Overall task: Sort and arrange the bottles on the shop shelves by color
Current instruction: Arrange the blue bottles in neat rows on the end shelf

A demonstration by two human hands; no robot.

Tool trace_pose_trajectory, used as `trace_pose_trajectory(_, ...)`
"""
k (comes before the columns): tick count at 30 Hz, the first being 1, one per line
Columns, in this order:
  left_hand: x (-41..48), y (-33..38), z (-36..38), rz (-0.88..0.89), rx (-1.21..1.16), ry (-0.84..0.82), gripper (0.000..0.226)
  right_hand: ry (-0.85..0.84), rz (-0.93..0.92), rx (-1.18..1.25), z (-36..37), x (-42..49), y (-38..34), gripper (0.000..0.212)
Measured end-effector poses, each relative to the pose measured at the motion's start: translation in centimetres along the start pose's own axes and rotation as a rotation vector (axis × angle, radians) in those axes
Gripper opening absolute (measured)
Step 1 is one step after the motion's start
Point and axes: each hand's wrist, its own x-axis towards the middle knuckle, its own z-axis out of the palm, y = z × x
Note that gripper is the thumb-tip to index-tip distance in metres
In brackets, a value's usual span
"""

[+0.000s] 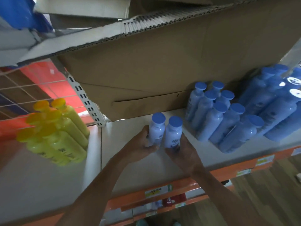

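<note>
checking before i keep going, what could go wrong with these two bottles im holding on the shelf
The left hand and right hand grip the left pale bottle and right pale bottle low down, so either might tip. Pushed right, they could knock over the packed blue bottles near the shelf edge.

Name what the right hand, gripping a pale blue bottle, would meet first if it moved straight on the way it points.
Probably the other pale blue bottle, held by the left hand; the right hand with its own bottle angles up-left. Beyond lies the cardboard box; depth is unclear.
</note>
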Motion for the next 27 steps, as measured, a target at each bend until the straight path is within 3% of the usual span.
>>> trace_pose_trajectory(7, 0.4, -0.9, 2.4, 0.010, -0.026, 0.199, 0.053, -0.089, 0.038, 0.015, -0.3, 0.5, 0.4, 0.053)
trace_pose_trajectory(13, 0.3, -1.9, 1.4, 0.072, -0.051, 0.145, 0.051, -0.096, 0.060, -0.032, 0.1, 0.9, -0.2, 0.051)
trace_pose_trajectory(20, -0.1, -2.5, -0.1, 0.040, -0.144, 0.200, 0.061, -0.108, -0.018, -0.033, 1.5, 2.4, -2.2, 0.053)
trace_pose_trajectory(27, 0.4, -1.1, -0.6, 0.148, -0.251, 0.320, 0.044, -0.210, -0.093, -0.008, 2.4, 5.2, -3.5, 0.051)
